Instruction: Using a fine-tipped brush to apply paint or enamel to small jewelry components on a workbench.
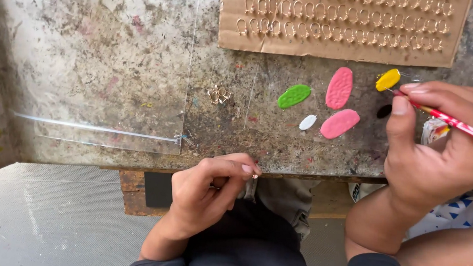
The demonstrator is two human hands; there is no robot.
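Note:
My right hand (440,151) holds a thin red paintbrush (465,128) whose tip touches a yellow blob of paint (388,79) on the worn table (113,42). My left hand (208,193) rests at the table's front edge, fingers pinched on a tiny gold-coloured metal piece (255,175). Beside the yellow lie two pink blobs (339,88), a green blob (294,96), a small white one (307,122) and a black spot (384,111). A little heap of gold pieces (219,94) lies left of the green blob.
A cardboard sheet (343,22) at the back carries rows of gold hook-shaped pieces. A clear plastic sheet (94,132) covers the table's left part. A small container (434,131) sits behind my right hand. Grey floor lies below left.

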